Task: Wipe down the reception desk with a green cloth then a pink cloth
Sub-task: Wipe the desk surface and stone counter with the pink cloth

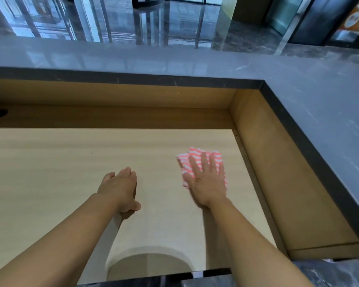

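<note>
Your right hand [205, 181] lies flat with straight fingers on the pink cloth [199, 160] (pink and white stripes), pressing it onto the wooden desk [60, 172] near the right wall of the recess. Your left hand [120, 187] holds nothing; its fingers are straight and together, and it rests on the desk well apart from the cloth. A grey stone counter [319, 104] borders the desk.

Pale wood desk [50, 172], folded pink-striped cloth [215, 158] lying flat near its right wall
</note>
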